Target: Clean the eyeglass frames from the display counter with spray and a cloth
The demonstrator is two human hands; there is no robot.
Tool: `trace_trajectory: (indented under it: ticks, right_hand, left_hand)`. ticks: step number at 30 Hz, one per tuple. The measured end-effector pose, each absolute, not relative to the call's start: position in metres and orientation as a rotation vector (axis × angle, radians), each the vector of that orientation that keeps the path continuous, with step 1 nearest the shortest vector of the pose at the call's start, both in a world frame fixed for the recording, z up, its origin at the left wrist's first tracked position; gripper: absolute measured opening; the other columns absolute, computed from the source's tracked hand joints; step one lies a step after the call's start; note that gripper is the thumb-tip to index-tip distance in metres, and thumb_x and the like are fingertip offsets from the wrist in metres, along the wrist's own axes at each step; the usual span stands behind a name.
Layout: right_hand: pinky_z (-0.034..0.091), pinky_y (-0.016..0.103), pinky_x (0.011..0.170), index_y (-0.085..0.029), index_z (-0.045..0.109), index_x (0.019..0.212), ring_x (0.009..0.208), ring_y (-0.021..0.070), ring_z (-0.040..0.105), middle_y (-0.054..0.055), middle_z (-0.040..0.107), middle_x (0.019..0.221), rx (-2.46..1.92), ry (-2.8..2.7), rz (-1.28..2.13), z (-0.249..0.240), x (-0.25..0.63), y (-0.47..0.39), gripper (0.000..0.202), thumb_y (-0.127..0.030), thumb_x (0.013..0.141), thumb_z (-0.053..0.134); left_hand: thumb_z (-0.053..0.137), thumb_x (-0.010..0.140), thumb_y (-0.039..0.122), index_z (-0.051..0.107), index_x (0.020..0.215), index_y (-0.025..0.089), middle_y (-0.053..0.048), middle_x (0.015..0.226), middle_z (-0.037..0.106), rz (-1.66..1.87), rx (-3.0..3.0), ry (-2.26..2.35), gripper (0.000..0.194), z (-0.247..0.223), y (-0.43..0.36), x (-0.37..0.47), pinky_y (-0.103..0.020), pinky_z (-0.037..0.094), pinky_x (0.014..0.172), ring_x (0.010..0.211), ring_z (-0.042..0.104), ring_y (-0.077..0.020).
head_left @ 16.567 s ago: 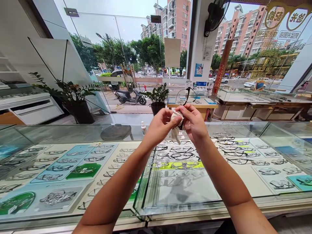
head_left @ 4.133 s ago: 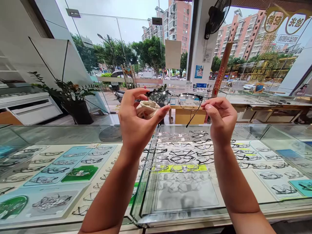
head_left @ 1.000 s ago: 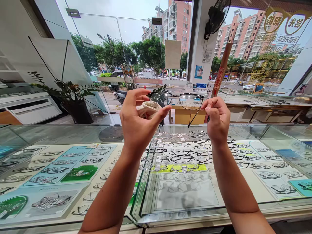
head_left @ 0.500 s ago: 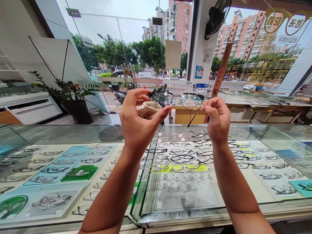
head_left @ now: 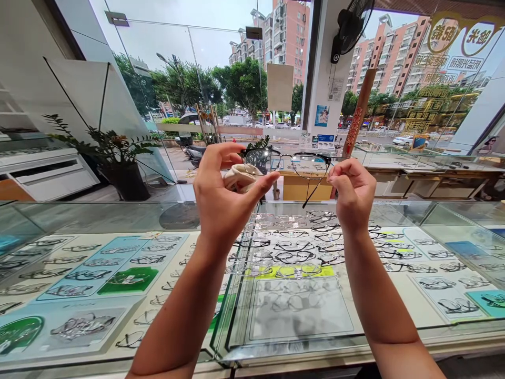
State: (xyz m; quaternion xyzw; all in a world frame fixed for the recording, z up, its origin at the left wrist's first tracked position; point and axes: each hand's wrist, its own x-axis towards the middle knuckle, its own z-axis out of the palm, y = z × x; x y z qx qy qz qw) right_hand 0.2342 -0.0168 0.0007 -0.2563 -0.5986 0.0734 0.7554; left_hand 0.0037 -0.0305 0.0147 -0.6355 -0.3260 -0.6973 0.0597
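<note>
At the centre of the frame, the glasses point(head_left: 310, 164) have glossy upper rims, thin metal-looking lower rims and smooth, shiny lenses; the cloth point(head_left: 239, 178) just left of centre looks matt and creased. Smooth, reflective glass tops the tabletop point(head_left: 302, 318) below, and the pot point(head_left: 126, 183) at left looks like matt plastic.

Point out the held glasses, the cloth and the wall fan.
Held glasses point(head_left: 286, 156): head view, on the bridge.
Cloth point(head_left: 239, 179): head view, on its bunched middle.
Wall fan point(head_left: 349, 26): head view, dark housing.
</note>
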Motion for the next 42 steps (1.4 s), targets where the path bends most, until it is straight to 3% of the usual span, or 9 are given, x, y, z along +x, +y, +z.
trace_trajectory:
  ticks: [4, 12, 21, 27, 32, 42]
  right_hand:
    - [0.039, 0.034, 0.063, -0.024, 0.057, 0.069, 0.067, 0.0171, 0.051, -0.002, 0.054, 0.067, -0.530, -1.303, 0.154, 0.001, 0.234, -0.018, 0.011, -0.022, 0.080, 0.060]
    - [0.041, 0.036, 0.066, -0.025, 0.055, 0.069, 0.068, 0.0177, 0.052, -0.002, 0.053, 0.067, -0.539, -1.310, 0.112, 0.001, 0.234, -0.019, 0.011, -0.023, 0.080, 0.059]
    - [0.040, 0.035, 0.067, -0.024, 0.057, 0.069, 0.068, 0.0170, 0.050, -0.002, 0.053, 0.067, -0.506, -1.314, 0.117, 0.002, 0.234, -0.020, 0.011, -0.022, 0.079, 0.061]
    - [0.040, 0.035, 0.066, -0.025, 0.055, 0.070, 0.068, 0.0172, 0.051, -0.002, 0.053, 0.068, -0.529, -1.327, 0.073, 0.002, 0.234, -0.018, 0.011, -0.023, 0.080, 0.060]
    - [0.040, 0.035, 0.065, -0.025, 0.056, 0.068, 0.067, 0.0174, 0.052, -0.002, 0.054, 0.066, -0.533, -1.326, 0.071, 0.001, 0.235, -0.018, 0.012, -0.021, 0.079, 0.060]
    - [0.042, 0.034, 0.060, -0.024, 0.063, 0.067, 0.067, 0.0188, 0.054, 0.000, 0.062, 0.067, -0.552, -1.286, 0.084, -0.001, 0.233, -0.018, 0.010, -0.019, 0.075, 0.061]
  left_hand:
    - [0.095, 0.070, 0.060, 0.068, 0.116, 0.032, -0.005, 0.104, 0.067, -2.219, -2.037, -0.989, 0.060, 0.013, -0.024, 0.002, -0.035, 0.057, 0.065, 0.092, 0.069, -0.0231]
    - [0.094, 0.071, 0.062, 0.068, 0.113, 0.032, -0.005, 0.101, 0.068, -2.228, -2.071, -0.976, 0.058, 0.011, -0.014, 0.000, -0.032, 0.056, 0.061, 0.089, 0.070, -0.0208]
    - [0.095, 0.072, 0.059, 0.068, 0.117, 0.032, -0.006, 0.106, 0.068, -2.182, -2.032, -0.957, 0.059, 0.012, -0.018, 0.001, -0.037, 0.059, 0.073, 0.100, 0.068, -0.0246]
    - [0.096, 0.069, 0.059, 0.069, 0.114, 0.030, -0.006, 0.107, 0.069, -2.101, -1.881, -0.938, 0.061, 0.013, -0.022, 0.005, -0.046, 0.059, 0.087, 0.094, 0.068, -0.0254]
    - [0.094, 0.073, 0.059, 0.068, 0.116, 0.035, -0.007, 0.107, 0.068, -2.044, -1.861, -0.969, 0.056, 0.014, -0.028, 0.005, -0.047, 0.061, 0.083, 0.097, 0.068, -0.0275]
    - [0.097, 0.071, 0.056, 0.067, 0.119, 0.032, -0.005, 0.110, 0.069, -2.082, -1.912, -0.934, 0.061, 0.012, -0.024, 0.003, -0.040, 0.060, 0.079, 0.100, 0.071, -0.0260]
